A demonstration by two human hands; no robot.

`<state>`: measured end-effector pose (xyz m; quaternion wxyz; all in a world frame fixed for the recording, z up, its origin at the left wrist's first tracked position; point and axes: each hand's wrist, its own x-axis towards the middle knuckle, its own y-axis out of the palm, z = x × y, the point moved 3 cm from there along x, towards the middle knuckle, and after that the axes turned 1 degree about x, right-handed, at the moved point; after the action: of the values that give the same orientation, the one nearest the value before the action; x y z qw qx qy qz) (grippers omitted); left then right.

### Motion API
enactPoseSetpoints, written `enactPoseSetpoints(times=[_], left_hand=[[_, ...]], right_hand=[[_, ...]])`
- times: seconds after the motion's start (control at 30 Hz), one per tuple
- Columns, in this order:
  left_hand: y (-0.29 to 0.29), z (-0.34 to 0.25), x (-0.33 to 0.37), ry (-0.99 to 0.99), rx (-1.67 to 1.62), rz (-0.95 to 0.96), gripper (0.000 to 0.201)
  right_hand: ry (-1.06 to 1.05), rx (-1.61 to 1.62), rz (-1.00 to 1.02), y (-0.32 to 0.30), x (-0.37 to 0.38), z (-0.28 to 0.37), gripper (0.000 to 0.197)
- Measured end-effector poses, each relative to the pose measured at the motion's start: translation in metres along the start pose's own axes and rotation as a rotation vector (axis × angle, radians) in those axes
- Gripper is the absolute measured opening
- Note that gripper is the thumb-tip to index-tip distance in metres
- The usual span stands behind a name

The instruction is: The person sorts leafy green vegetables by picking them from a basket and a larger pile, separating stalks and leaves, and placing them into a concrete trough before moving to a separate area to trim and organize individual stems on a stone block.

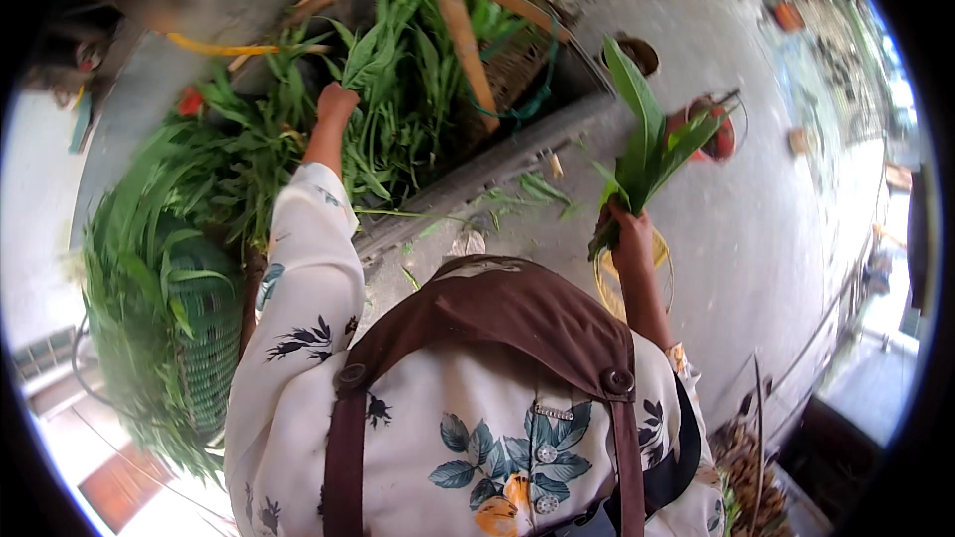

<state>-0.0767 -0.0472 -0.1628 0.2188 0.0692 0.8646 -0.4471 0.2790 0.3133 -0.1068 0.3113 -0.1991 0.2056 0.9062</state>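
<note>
My left hand reaches forward into a heap of long green leafy stems. Its fingers are closed at the edge of the heap, on leaves as far as I can see. Off to the right, my right hand grips a bunch of broad green leaves by the stalks, tips pointing forward. At my left stands a green woven basket, overflowing with long narrow leaves.
A bent wooden frame rises over the heap, beside a brown woven basket. On the concrete floor are a red bucket, a yellow-rimmed container below my right hand, and scattered leaf scraps. Firewood lies at lower right.
</note>
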Motion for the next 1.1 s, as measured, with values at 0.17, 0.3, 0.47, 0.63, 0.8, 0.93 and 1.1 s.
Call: enactPoseSetpoints(times=[0.17, 0.3, 0.47, 0.63, 0.8, 0.93, 1.1], left_hand=[[0.051, -0.023, 0.003, 0.216, 0.525, -0.013, 0.042], [0.068, -0.034, -0.007, 0.167, 0.673, 0.095, 0.030], [0.066, -0.027, 0.002, 0.072, 0.533, 0.098, 0.024], [0.019, 0.021, 0.039, -0.073, -0.249, -0.133, 0.027], [-0.051, -0.034, -0.070, 0.123, -0.915, -0.003, 0.026], [-0.094, -0.051, -0.145, 0.415, -1.150, -0.087, 0.014], [-0.123, -0.046, -0.214, 0.449, -1.357, -0.152, 0.018]], right_hand=[[-0.019, 0.087, -0.152, -0.041, -0.007, -0.010, 0.005], [-0.026, 0.148, -0.232, -0.064, -0.015, -0.018, 0.004], [0.006, 0.184, -0.275, -0.077, -0.017, -0.024, 0.004], [-0.014, 0.153, -0.226, -0.078, -0.012, -0.012, 0.004], [-0.072, 0.171, -0.153, -0.080, 0.000, -0.006, 0.007], [-0.091, 0.178, -0.018, -0.059, 0.008, 0.012, 0.009], [-0.162, 0.202, 0.229, -0.016, 0.002, 0.038, 0.009]])
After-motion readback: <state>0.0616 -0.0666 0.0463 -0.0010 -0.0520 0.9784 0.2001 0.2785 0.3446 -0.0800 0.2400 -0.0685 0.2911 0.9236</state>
